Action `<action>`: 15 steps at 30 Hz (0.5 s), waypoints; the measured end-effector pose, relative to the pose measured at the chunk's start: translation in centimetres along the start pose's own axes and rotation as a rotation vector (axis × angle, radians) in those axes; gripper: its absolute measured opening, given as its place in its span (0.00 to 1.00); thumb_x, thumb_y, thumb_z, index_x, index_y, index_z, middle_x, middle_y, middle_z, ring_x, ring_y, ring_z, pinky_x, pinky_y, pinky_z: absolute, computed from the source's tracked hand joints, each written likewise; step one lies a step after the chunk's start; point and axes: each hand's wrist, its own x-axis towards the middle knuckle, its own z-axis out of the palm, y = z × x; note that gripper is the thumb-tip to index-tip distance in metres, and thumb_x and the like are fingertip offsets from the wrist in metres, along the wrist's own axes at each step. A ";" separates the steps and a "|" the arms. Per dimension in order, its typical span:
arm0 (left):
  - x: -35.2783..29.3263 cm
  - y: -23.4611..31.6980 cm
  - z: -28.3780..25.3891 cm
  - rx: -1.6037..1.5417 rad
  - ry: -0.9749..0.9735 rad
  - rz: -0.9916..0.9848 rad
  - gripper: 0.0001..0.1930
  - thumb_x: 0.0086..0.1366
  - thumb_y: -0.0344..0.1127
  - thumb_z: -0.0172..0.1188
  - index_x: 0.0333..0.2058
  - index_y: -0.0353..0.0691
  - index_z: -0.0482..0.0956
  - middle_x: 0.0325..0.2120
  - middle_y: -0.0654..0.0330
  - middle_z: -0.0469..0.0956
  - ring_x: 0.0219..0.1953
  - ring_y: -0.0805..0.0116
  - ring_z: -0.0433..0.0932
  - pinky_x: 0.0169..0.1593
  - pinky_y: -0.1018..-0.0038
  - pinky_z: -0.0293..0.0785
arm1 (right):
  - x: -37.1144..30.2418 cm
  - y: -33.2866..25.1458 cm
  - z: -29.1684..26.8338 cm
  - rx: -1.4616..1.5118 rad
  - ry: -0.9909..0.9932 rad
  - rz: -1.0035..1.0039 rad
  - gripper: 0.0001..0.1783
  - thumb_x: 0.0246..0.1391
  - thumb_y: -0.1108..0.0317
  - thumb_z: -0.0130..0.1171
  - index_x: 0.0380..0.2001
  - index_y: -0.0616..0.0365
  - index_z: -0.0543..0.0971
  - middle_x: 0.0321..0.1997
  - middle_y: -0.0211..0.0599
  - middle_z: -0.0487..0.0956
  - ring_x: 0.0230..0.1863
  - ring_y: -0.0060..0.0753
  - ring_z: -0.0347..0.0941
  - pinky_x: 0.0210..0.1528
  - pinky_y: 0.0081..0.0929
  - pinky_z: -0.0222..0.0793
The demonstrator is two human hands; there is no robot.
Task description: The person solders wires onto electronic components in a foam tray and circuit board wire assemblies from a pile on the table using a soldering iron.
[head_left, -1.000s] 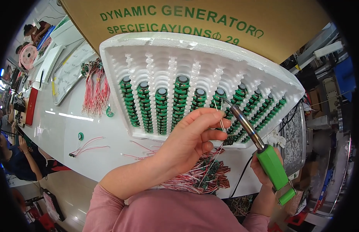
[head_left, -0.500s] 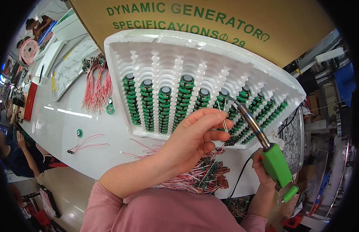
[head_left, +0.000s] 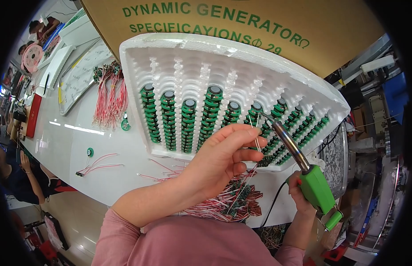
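My left hand [head_left: 217, 162] is closed, with thumb and fingertips pinching thin pale wires [head_left: 258, 141] that point up toward the foam tray. In my right hand [head_left: 300, 195] is a green soldering gun [head_left: 319, 189], its metal barrel slanting up and left. Its tip sits close to the wire ends, in front of a small round speaker [head_left: 256, 106]; whether they touch is too small to tell. The white foam tray [head_left: 188, 43] leans up, its grooves holding several rows of green-rimmed speakers. Beneath my left hand lies a heap of circuit boards with red and white wires [head_left: 223, 204].
A cardboard box [head_left: 330, 48] stands behind the tray. On the white table [head_left: 92, 142] at left are a wired bundle [head_left: 112, 95], one loose speaker [head_left: 90, 152] and a wired board [head_left: 81, 173]. A black cable [head_left: 273, 206] trails beside my right hand. Other people sit at far left.
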 end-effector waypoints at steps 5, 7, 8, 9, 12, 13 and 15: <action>0.1 -0.1 -0.1 -0.003 -0.001 0.010 0.08 0.58 0.39 0.54 0.35 0.46 0.70 0.30 0.68 0.75 0.28 0.81 0.74 0.24 0.86 0.63 | 0.8 -1.1 1.8 0.422 0.017 0.064 0.13 0.47 0.78 0.51 0.38 0.67 0.66 0.37 0.47 0.70 0.35 0.36 0.72 0.33 0.32 0.75; 0.0 0.0 -0.1 0.003 0.002 0.010 0.08 0.58 0.39 0.54 0.35 0.46 0.70 0.30 0.68 0.75 0.28 0.81 0.74 0.24 0.86 0.63 | 0.9 -1.1 1.8 0.585 0.011 0.059 0.14 0.46 0.78 0.52 0.38 0.67 0.65 0.37 0.47 0.70 0.35 0.37 0.72 0.34 0.33 0.75; -0.1 0.0 -0.1 0.002 0.001 0.010 0.08 0.58 0.39 0.54 0.35 0.46 0.70 0.30 0.68 0.75 0.28 0.81 0.74 0.24 0.86 0.63 | 0.7 -0.8 1.1 0.365 -0.021 0.020 0.14 0.46 0.78 0.52 0.38 0.67 0.65 0.37 0.48 0.70 0.35 0.37 0.72 0.34 0.32 0.75; -0.1 0.0 -0.1 0.003 0.002 0.012 0.08 0.58 0.39 0.54 0.35 0.47 0.70 0.30 0.68 0.75 0.27 0.81 0.74 0.24 0.86 0.63 | 0.5 -0.6 0.8 0.145 -0.050 -0.019 0.14 0.46 0.78 0.53 0.38 0.67 0.65 0.38 0.48 0.70 0.35 0.37 0.72 0.33 0.32 0.75; 0.0 0.0 0.0 0.004 0.000 0.012 0.08 0.58 0.39 0.54 0.35 0.47 0.70 0.30 0.68 0.75 0.27 0.81 0.74 0.24 0.86 0.63 | 0.1 -0.7 1.0 0.215 0.051 0.063 0.18 0.41 0.82 0.56 0.38 0.68 0.65 0.37 0.47 0.70 0.34 0.34 0.72 0.33 0.29 0.75; 0.0 0.0 0.0 0.004 0.000 0.012 0.08 0.58 0.39 0.54 0.35 0.47 0.70 0.30 0.68 0.75 0.27 0.81 0.74 0.24 0.86 0.63 | 0.2 -0.8 1.2 0.215 0.051 0.063 0.18 0.41 0.82 0.56 0.38 0.68 0.65 0.37 0.47 0.70 0.34 0.34 0.72 0.33 0.29 0.75; 0.1 -0.1 -0.1 0.001 -0.003 0.011 0.08 0.58 0.39 0.54 0.35 0.47 0.70 0.30 0.68 0.75 0.28 0.81 0.74 0.24 0.86 0.63 | 0.7 -1.2 1.7 -0.037 0.053 -0.031 0.22 0.36 0.81 0.62 0.37 0.66 0.66 0.33 0.41 0.73 0.30 0.28 0.73 0.31 0.22 0.72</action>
